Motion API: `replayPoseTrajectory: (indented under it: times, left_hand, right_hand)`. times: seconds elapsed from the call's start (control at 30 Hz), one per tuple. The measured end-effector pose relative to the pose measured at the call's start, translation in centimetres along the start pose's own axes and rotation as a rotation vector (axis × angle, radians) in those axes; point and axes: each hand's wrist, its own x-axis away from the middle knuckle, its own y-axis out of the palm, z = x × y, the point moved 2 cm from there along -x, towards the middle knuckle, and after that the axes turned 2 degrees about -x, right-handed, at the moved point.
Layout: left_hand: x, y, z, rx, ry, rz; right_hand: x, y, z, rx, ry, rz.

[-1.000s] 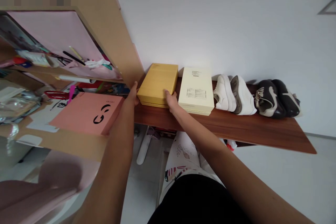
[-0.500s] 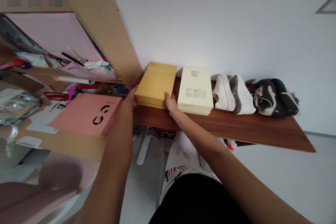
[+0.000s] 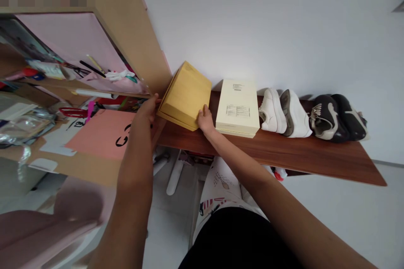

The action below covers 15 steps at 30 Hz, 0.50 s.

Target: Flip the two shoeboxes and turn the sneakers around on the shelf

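A yellow shoe box (image 3: 187,94) is tilted at the left end of the brown wooden shelf (image 3: 268,149). At its left edge, my left hand (image 3: 150,108) grips it, with some fingers hidden. My right hand (image 3: 205,120) holds the front right corner, the thumb and fingers against its side. Just to the right of that hand lies a cream shoe box (image 3: 237,105) with printed text on its lid.
White shoes (image 3: 274,111) and black shoes (image 3: 328,117) stand along the shelf to the right. On the left, a desk (image 3: 88,170) bears a pink box (image 3: 102,134), papers and red-handled scissors (image 3: 73,112). A pink chair (image 3: 72,206) is below it.
The yellow box has turned and tipped between my hands, its left side raised. My left hand has moved up and left along with it.
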Motion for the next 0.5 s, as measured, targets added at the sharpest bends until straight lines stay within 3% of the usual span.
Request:
replayPoseTrajectory:
  times: [0.2, 0.5]
  left_hand:
    - [2.2, 2.0, 1.4, -0.108, 0.01, -0.07]
    - [4.5, 3.7, 2.1, -0.079, 0.042, -0.107]
  right_hand:
    - [-0.1, -0.4, -2.3, 0.13, 0.037, -0.034]
    - [1.2, 0.1, -5.0, -0.024, -0.076, -0.191]
